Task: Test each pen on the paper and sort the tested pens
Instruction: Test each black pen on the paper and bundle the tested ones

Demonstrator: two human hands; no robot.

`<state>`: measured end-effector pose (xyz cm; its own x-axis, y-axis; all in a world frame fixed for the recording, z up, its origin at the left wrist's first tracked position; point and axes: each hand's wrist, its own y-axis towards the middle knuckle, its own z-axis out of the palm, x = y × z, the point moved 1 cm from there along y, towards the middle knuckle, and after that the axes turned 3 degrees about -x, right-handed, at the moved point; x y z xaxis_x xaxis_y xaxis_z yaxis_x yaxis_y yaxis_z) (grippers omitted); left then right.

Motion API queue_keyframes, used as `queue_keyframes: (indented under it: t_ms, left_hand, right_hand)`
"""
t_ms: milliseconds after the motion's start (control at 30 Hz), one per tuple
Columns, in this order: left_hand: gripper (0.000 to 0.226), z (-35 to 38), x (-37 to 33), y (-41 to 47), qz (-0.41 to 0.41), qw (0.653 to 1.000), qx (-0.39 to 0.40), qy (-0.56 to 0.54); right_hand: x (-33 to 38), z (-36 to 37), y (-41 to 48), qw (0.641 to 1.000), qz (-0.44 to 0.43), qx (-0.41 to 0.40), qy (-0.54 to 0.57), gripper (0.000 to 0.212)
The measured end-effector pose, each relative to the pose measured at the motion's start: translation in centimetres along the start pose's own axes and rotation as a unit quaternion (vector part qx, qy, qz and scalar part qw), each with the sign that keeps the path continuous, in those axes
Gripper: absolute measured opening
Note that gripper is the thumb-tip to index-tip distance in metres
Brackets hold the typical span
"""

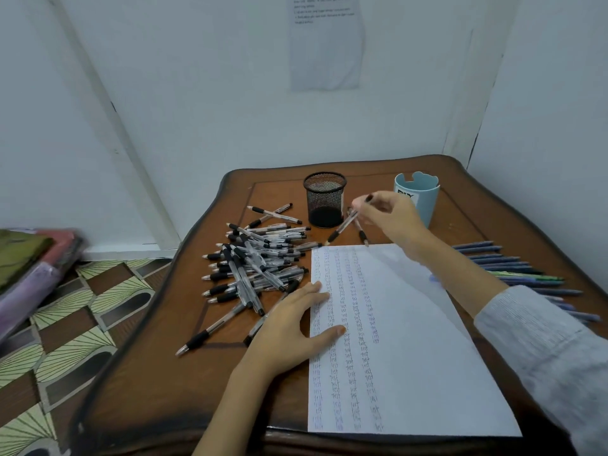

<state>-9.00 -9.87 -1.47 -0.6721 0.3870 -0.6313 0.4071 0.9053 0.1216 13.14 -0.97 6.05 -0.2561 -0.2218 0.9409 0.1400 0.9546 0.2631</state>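
Just right of the mesh cup (325, 199), the right hand (391, 215) pinches a pen (342, 227), perhaps two. The left hand (289, 324) lies flat on the paper (411, 324) nearer than the cup. This looks like sorting: next, lift the pen over the rim and release.

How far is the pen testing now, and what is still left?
Done: the paper carries several columns of test marks. In hand: the right hand holds a black pen beside the mesh cup; the left hand rests on the paper. Left: a big pile of black pens, probably untested.
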Motion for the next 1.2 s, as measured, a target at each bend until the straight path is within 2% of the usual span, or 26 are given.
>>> queue_keyframes:
  t_ms: [100, 200, 367, 433, 567, 667, 800, 900, 967, 1033, 1100, 1167, 1200]
  left_hand:
    - [0.070, 0.0, -0.1, 0.0, -0.003, 1.000, 0.001, 0.006]
    - [0.070, 0.0, -0.2, -0.1, -0.002, 1.000, 0.004, 0.013]
    - [0.068, -0.1, -0.3, -0.1, -0.001, 1.000, 0.006, 0.023]
    - [0.067, -0.1, -0.5, -0.1, -0.004, 1.000, 0.004, 0.023]
    - [0.068, -0.1, -0.5, -0.2, -0.006, 0.999, 0.003, 0.031]
    - [0.067, 0.0, -0.6, -0.2, -0.005, 0.999, -0.001, 0.034]
    - [0.068, 0.1, -0.7, -0.2, 0.001, 0.999, -0.007, 0.033]
    - [0.067, 0.1, -0.6, -0.2, 0.003, 0.999, -0.008, 0.038]
    - [0.067, 0.2, -0.6, -0.1, 0.004, 0.999, -0.008, 0.040]
    - [0.067, 0.2, -0.6, -0.1, 0.004, 0.999, -0.009, 0.040]
    - [0.067, 0.2, -0.5, -0.1, 0.003, 0.999, -0.009, 0.036]
    - [0.068, 0.2, -0.4, -0.1, 0.003, 0.999, -0.010, 0.034]
    - [0.067, 0.2, -0.4, -0.1, 0.004, 0.999, -0.011, 0.034]
  right_hand:
    - [1.3, -0.7, -1.4, 0.984, 0.070, -0.038, 0.159, 0.023]
    - [2.3, -1.1, -3.1, 0.945, 0.134, -0.011, 0.298, 0.027]
    - [2.7, -1.1, -5.7, 0.896, 0.223, 0.022, 0.385, 0.049]
    - [2.7, -1.2, -6.6, 0.884, 0.242, 0.018, 0.399, 0.051]
    - [1.8, -1.7, -8.1, 0.870, 0.274, 0.004, 0.409, 0.048]
    - [1.4, -2.1, -9.2, 0.865, 0.279, 0.026, 0.417, 0.046]
    - [1.0, -2.3, -10.5, 0.904, 0.263, 0.055, 0.333, 0.028]
    - [0.4, -2.0, -11.4, 0.882, 0.319, 0.089, 0.335, 0.044]
    - [-0.1, -1.7, -12.1, 0.889, 0.345, 0.107, 0.281, 0.066]
    - [-0.4, -1.4, -12.6, 0.892, 0.357, 0.096, 0.259, 0.072]
    - [-0.7, -1.1, -13.1, 0.900, 0.346, 0.059, 0.259, 0.055]
    - [-1.2, -0.8, -13.7, 0.928, 0.314, 0.022, 0.198, 0.034]
    - [-1.4, -0.6, -13.9, 0.943, 0.293, 0.002, 0.155, 0.032]
